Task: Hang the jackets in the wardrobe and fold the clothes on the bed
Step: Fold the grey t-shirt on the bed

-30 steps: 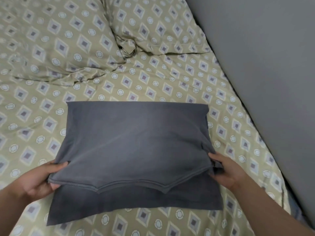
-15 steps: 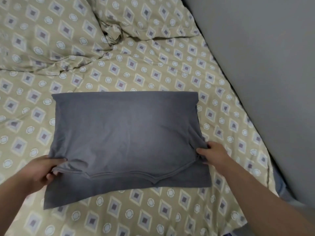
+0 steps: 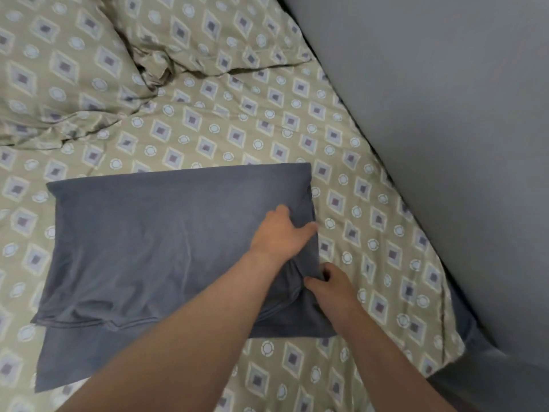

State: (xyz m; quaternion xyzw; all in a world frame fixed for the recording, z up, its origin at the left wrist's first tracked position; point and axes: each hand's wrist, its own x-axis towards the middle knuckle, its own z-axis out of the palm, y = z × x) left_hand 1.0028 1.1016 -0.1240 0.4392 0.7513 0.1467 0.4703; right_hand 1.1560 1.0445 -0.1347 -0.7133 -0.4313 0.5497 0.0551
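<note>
One dark grey-blue cotton garment (image 3: 142, 248) lies on the bed (image 3: 214, 138), folded into a wide rectangle in the middle of the frame, with a lower layer sticking out past the stitched hem along its lower left edge. Both hands are on its right side, close together but not touching. The left hand (image 3: 282, 231) reaches across the cloth from the lower left, its fingers dug into the fabric near the right edge and its thumb stretched toward that edge, so the cloth puckers under it. The right hand (image 3: 331, 285) sits just below it, thumb and curled fingers pinching the same edge where the layers bunch up. The bed wears an olive-green sheet printed with diamonds and small rings. Two pillows in the same print lie at the top, a rumpled pillow (image 3: 59, 63) at upper left and a flatter pillow (image 3: 208, 28) at upper centre. A plain grey wall (image 3: 445, 114) fills the right of the frame.
</note>
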